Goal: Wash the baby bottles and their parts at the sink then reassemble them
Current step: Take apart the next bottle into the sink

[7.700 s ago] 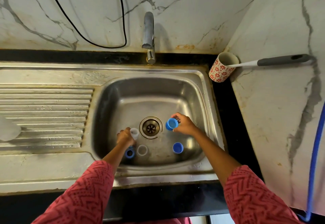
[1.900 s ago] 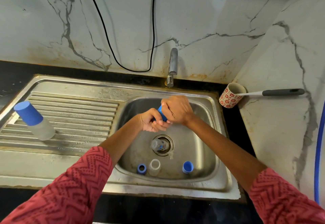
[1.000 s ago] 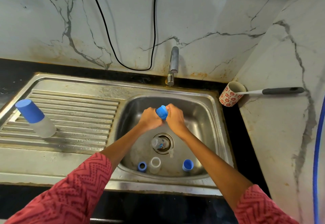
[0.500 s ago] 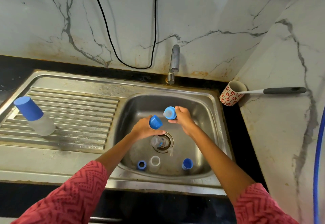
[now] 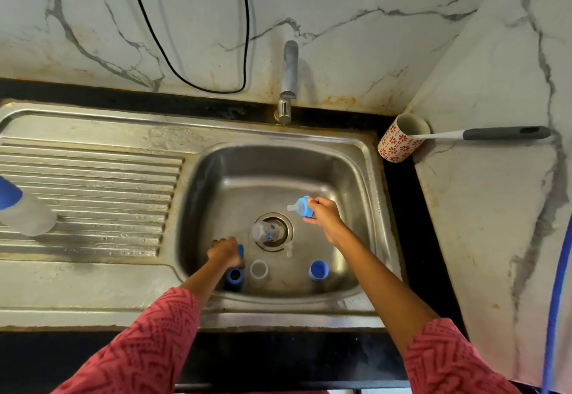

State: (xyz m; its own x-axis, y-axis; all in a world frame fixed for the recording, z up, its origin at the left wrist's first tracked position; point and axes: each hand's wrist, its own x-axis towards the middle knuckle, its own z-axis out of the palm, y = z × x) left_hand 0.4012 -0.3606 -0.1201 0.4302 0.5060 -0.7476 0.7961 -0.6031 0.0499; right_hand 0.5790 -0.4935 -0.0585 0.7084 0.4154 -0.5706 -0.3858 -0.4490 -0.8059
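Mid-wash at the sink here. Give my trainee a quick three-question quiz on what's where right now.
1. True or false: the right hand holds a blue collar with its teat.
2. What stands on the drain? A) red-flowered cup B) clear bottle C) blue cap
3. Fill in: the left hand holds a ____ part low in the basin.

Key:
1. True; it is raised above the basin floor.
2. B; the clear bottle sits over it, while the red-flowered cup is on the counter.
3. Blue; only an edge shows past the fingers.
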